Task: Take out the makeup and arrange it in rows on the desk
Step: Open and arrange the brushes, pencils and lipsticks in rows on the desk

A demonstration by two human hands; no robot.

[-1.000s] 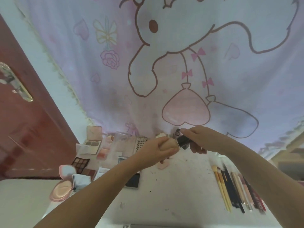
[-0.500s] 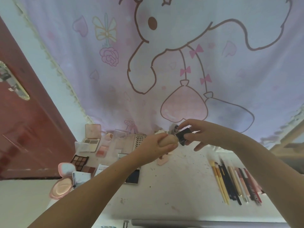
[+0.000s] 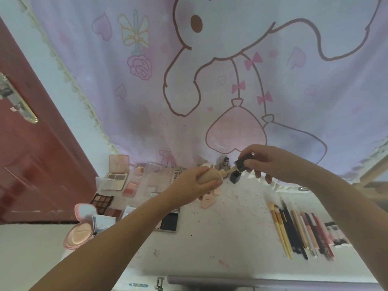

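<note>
A cartoon curtain [image 3: 210,80] fills the top of the view and hangs down to the back edge of the desk [image 3: 231,238], hiding whatever is behind it. The red door [image 3: 31,164] at left is cut off by the frame edge. The desk's near edge is partly lost at the bottom, and small objects there are too blurred to name.

At left, open palettes [image 3: 102,203] and compacts [image 3: 78,238] lie in rough rows, some covered by the left forearm. At right, a row of brushes and pencils [image 3: 302,232] lies side by side, its far right end smeared.

Both arms reach forward over the desk's middle. The left hand [image 3: 201,183] is curled round a beige bottle [image 3: 206,177], most of which it hides; only the neck pokes out toward the right hand. The right hand [image 3: 270,162] pinches a dark cap [image 3: 243,163] between thumb and fingers, just beside the bottle's tip. Whether cap and tip touch is unclear. A small dark block [image 3: 234,177] sits just below them.
</note>
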